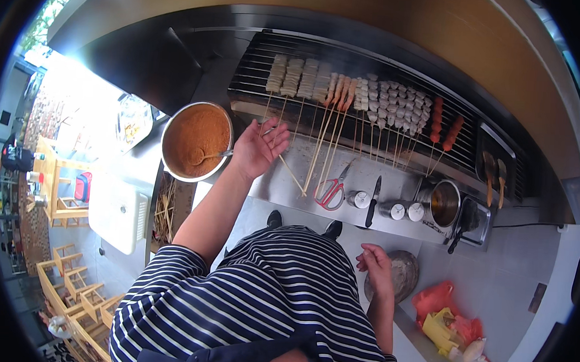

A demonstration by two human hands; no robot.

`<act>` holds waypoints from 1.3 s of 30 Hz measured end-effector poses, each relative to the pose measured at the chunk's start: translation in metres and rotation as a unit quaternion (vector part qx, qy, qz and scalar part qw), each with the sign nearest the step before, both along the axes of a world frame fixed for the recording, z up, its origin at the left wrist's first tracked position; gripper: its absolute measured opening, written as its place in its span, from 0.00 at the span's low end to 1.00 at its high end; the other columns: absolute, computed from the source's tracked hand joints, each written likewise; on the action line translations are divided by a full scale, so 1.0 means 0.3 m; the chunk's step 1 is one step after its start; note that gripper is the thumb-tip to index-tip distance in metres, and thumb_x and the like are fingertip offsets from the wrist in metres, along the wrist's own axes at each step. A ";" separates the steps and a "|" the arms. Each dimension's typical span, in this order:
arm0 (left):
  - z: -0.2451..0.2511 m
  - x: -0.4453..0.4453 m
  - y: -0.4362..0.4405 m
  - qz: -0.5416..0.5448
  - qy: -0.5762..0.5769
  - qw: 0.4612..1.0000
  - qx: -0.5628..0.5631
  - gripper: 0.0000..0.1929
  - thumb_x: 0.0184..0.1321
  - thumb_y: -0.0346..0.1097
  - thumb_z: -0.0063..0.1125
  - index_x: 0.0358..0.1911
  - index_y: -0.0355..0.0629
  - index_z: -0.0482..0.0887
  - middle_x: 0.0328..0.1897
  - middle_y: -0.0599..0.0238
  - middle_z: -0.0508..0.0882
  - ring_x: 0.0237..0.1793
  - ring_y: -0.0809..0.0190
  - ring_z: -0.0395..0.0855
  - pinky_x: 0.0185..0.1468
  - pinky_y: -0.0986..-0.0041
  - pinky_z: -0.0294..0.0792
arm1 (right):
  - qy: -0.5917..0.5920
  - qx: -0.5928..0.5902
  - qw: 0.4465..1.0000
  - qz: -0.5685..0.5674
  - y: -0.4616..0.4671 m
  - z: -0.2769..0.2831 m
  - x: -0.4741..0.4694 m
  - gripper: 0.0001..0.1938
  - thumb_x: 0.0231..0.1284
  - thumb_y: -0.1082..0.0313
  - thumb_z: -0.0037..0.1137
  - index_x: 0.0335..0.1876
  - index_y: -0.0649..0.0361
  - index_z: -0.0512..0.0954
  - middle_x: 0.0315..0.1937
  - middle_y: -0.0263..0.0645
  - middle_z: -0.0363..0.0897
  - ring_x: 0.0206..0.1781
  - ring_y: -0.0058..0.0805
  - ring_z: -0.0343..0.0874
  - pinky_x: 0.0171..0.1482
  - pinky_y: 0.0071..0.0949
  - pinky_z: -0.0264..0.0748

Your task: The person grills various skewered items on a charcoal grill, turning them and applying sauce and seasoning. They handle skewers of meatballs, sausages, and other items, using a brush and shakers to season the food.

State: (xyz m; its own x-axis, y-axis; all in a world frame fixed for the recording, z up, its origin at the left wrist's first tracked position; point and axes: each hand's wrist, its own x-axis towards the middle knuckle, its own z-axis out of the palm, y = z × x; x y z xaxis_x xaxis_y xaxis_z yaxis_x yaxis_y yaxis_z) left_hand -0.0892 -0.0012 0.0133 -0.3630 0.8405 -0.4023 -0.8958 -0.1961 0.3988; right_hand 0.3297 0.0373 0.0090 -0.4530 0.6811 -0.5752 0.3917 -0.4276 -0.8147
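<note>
My left hand (262, 147) is palm up with fingers apart, over the steel front ledge (291, 151) of a grill. Nothing shows in its grasp; thin skewer sticks run close to its fingertips. Skewers of pale sliced food (291, 78), shrimp skewers (340, 91), pale chunky skewers (399, 105) and red ball skewers (437, 120) lie across the grill grate (257, 56), sticks towards me. Left of that hand stands a steel bowl (165, 147) of orange-brown powder with a spoon (212, 155). My right hand (378, 266) hangs empty by my side, loosely curled.
Red-handled scissors (329, 193), a black-handled knife (372, 205), shakers (392, 210) and a steel pot (445, 201) line the ledge. Brushes (488, 174) rest in a tray at right. A round stool (403, 275) and plastic bags (445, 317) are lower right. A white basket (120, 221) is left.
</note>
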 end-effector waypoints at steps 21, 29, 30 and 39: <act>0.007 -0.180 0.000 -0.138 0.064 0.987 -0.054 0.09 0.66 0.33 0.51 0.46 0.41 0.81 0.25 0.77 0.80 0.26 0.76 0.77 0.32 0.84 0.71 | -0.005 0.485 0.862 0.150 0.151 0.191 -0.913 0.11 0.57 0.64 0.55 0.43 0.58 0.78 0.31 0.42 0.82 0.35 0.42 0.82 0.39 0.38 0.77; 0.089 -0.184 -0.027 -0.082 0.410 0.899 -0.128 0.07 0.64 0.34 0.55 0.39 0.40 0.84 0.23 0.72 0.79 0.25 0.74 0.76 0.30 0.81 0.69 | -0.036 0.494 0.861 0.119 0.210 0.168 -0.874 0.10 0.56 0.63 0.56 0.41 0.58 0.78 0.32 0.43 0.82 0.34 0.41 0.82 0.38 0.37 0.77; 0.104 -0.189 -0.028 -0.063 0.533 0.825 -0.178 0.07 0.63 0.33 0.55 0.38 0.40 0.84 0.24 0.71 0.79 0.25 0.72 0.76 0.30 0.79 0.70 | -0.052 0.511 0.851 0.114 0.228 0.164 -0.888 0.10 0.56 0.62 0.56 0.39 0.57 0.78 0.32 0.43 0.81 0.34 0.43 0.81 0.38 0.39 0.77; 0.124 -0.107 0.022 -0.135 0.929 0.101 -0.329 0.08 0.52 0.30 0.53 0.33 0.36 0.83 0.35 0.54 0.81 0.34 0.55 0.85 0.35 0.69 0.78 | -0.199 0.544 0.797 0.171 0.236 0.152 -1.067 0.09 0.56 0.65 0.54 0.38 0.61 0.79 0.35 0.46 0.81 0.38 0.46 0.83 0.40 0.40 0.80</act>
